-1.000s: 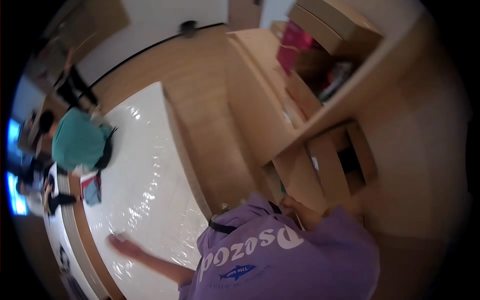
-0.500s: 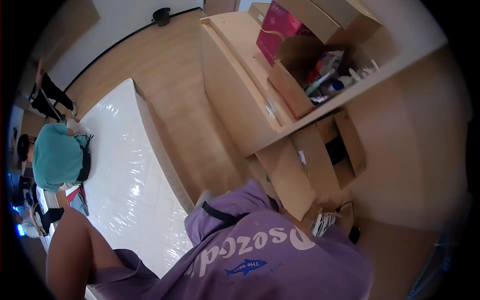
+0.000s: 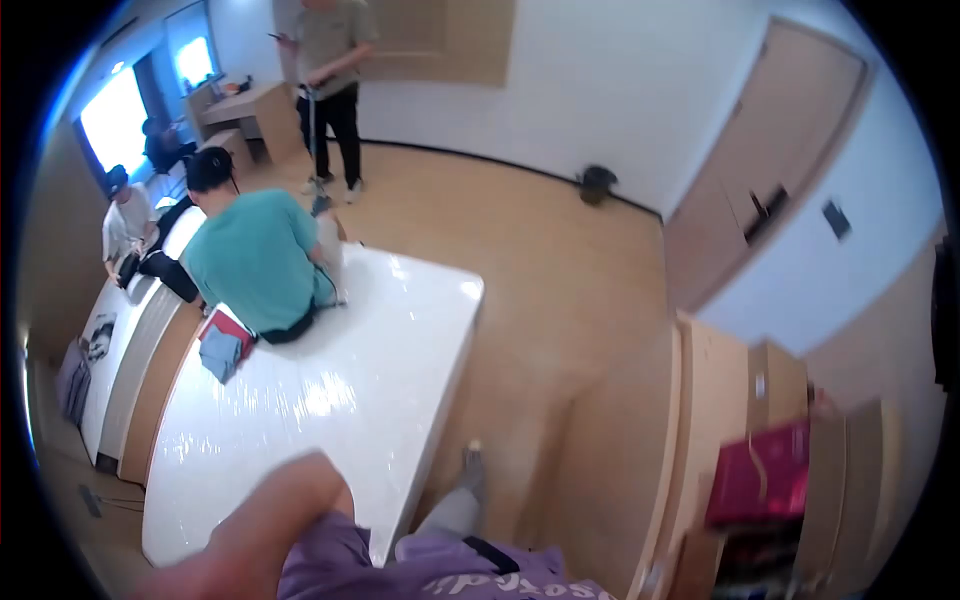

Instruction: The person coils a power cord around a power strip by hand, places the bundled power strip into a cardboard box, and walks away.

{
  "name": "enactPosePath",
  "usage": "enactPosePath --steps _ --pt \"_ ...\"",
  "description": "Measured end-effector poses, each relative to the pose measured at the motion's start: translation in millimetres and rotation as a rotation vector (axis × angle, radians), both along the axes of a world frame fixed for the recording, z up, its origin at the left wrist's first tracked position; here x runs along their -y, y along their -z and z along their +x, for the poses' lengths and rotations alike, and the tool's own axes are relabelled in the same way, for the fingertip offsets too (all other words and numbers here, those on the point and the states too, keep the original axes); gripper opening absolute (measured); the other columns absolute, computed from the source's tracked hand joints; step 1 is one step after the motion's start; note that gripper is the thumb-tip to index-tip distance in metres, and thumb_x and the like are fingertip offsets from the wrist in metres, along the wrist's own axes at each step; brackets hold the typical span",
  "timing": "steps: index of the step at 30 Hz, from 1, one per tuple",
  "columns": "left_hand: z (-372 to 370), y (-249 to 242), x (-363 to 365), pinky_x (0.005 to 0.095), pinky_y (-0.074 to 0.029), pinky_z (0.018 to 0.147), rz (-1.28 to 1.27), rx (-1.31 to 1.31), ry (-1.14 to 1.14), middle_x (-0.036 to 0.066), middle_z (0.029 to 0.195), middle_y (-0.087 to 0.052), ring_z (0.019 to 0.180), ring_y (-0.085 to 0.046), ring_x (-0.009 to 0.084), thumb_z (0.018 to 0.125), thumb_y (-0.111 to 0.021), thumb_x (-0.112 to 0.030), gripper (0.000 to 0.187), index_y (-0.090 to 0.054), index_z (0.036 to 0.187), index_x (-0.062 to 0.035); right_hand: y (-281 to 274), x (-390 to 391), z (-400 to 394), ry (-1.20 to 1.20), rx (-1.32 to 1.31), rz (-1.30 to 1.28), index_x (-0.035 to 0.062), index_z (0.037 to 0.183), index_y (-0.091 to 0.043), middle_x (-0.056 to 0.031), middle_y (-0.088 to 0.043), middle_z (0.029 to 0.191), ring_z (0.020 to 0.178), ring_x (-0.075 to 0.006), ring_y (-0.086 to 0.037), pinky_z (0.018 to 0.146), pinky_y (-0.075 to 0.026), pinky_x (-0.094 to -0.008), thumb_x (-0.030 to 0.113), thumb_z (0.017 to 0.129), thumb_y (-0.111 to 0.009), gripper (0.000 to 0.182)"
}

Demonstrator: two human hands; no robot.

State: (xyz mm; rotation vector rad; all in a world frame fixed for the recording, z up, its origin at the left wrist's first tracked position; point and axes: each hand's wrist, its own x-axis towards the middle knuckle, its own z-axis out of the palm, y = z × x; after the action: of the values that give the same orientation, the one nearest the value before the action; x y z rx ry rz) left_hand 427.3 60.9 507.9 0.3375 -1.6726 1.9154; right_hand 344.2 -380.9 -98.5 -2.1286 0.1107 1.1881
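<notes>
Neither of my hands shows. My bent left arm (image 3: 270,510) comes out of a purple sleeve at the lower edge, blurred, and its hand lies outside the picture. My right arm is not seen at all. Below the arm spreads a mattress (image 3: 330,420) in shiny clear plastic. Folded red and blue-grey cloths (image 3: 222,350) lie on its left part. A grey-clad leg of mine (image 3: 450,510) stands beside the mattress's right edge, under my purple shirt (image 3: 430,575).
A person in a teal shirt (image 3: 255,260) sits on the mattress. Another stands behind with a pole (image 3: 312,140); one more sits on a second mattress (image 3: 120,360). On the right are a wooden cabinet (image 3: 700,400), a magenta box (image 3: 760,475) and cardboard boxes. A door (image 3: 765,150) and black bin (image 3: 597,183) lie beyond.
My view has swung up and to the left. The cabinet and boxes have shifted to the lower right, and the other people and the door now show more fully.
</notes>
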Motion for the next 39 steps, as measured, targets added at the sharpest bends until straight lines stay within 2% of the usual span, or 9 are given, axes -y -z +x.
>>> enactPosePath --steps 2,5,7,10,16,19,25,32,39 --pt "44 47 -50 0.0448 -0.039 0.099 -0.358 -0.609 -0.363 0.005 0.108 -0.06 0.112 -0.051 0.027 0.08 -0.058 -0.023 0.02 -0.066 0.093 -0.011 -29 -16 88 -0.162 0.088 0.0 0.0047 0.089 -0.07 -0.0126 -0.07 0.088 0.072 -0.0201 -0.066 0.062 -0.052 -0.0313 0.022 0.084 -0.056 0.022" --pt "129 105 -65 0.0419 -0.038 0.092 -0.581 -1.42 0.001 0.013 0.101 -0.058 0.098 -0.052 0.0247 0.083 -0.046 -0.015 0.025 -0.061 0.095 0.0004 -44 -10 215 -0.243 0.182 0.036 0.0048 0.089 -0.07 -0.0126 -0.07 0.089 0.072 -0.02 -0.066 0.062 -0.052 -0.0314 0.022 0.085 -0.056 0.022" --pt "197 120 -78 0.0265 -0.042 0.074 -0.556 -2.132 -0.145 0.007 0.085 -0.059 0.077 -0.054 0.0147 0.08 -0.049 -0.007 0.016 -0.058 0.091 0.0001 -46 -1 297 0.335 0.042 0.229 0.0078 0.087 -0.067 -0.0098 -0.068 0.083 0.071 -0.0177 -0.064 0.059 -0.05 -0.0318 0.026 0.086 -0.056 0.021" --pt "282 243 -99 0.0227 -0.04 0.067 -0.674 -2.145 -0.155 0.001 0.079 -0.056 0.074 -0.053 0.0096 0.086 -0.052 -0.009 0.009 -0.057 0.091 -0.004 -43 11 398 0.952 -0.047 0.394 0.0088 0.085 -0.065 -0.0082 -0.065 0.075 0.068 -0.0204 -0.064 0.057 -0.049 -0.0332 0.024 0.089 -0.052 0.02" --pt "244 664 -77 0.0392 -0.048 0.071 0.353 -3.35 -0.939 0.013 0.085 -0.066 0.079 -0.062 0.027 0.087 -0.051 -0.028 0.029 -0.065 0.09 -0.0035 14 118 474 0.418 -0.104 -0.054 0.007 0.091 -0.064 -0.0097 -0.067 0.076 0.065 -0.0176 -0.063 0.056 -0.05 -0.0325 0.03 0.087 -0.056 0.024" --pt "191 695 -4 0.0385 -0.049 0.07 -0.195 -3.973 -0.184 0.013 0.086 -0.066 0.078 -0.063 0.0261 0.086 -0.05 -0.027 0.028 -0.065 0.09 -0.0045 23 133 553 0.23 -0.13 -0.167 0.0063 0.091 -0.064 -0.0098 -0.067 0.076 0.065 -0.0177 -0.063 0.056 -0.05 -0.0325 0.028 0.087 -0.056 0.024" --pt "279 660 116 0.0371 -0.05 0.066 -1.565 -3.622 0.69 0.013 0.088 -0.067 0.078 -0.064 0.0244 0.085 -0.05 -0.026 0.026 -0.067 0.09 -0.0066 24 131 754 0.009 -0.107 -0.161 0.005 0.092 -0.064 -0.0099 -0.067 0.076 0.065 -0.0178 -0.064 0.057 -0.05 -0.0325 0.026 0.088 -0.056 0.023" --pt "589 642 47 0.0344 -0.05 0.061 -1.9 -2.595 0.66 0.007 0.083 -0.065 0.074 -0.063 0.0198 0.085 -0.049 -0.023 0.023 -0.065 0.09 -0.0075 33 15 1053 0.209 0.034 0.006 0.0034 0.093 -0.064 -0.0101 -0.067 0.075 0.066 -0.018 -0.065 0.058 -0.051 -0.0325 0.024 0.088 -0.057 0.022" --pt "900 652 -67 0.0271 -0.044 0.05 -1.559 -2.537 0.635 0.005 0.074 -0.062 0.061 -0.059 0.0145 0.09 -0.052 -0.025 0.019 -0.061 0.082 -0.0101 20 -92 1258 -0.037 0.235 0.223 0.0035 0.096 -0.064 -0.0051 -0.066 0.077 0.067 -0.0139 -0.061 0.06 -0.049 -0.0297 0.02 0.089 -0.056 0.02"
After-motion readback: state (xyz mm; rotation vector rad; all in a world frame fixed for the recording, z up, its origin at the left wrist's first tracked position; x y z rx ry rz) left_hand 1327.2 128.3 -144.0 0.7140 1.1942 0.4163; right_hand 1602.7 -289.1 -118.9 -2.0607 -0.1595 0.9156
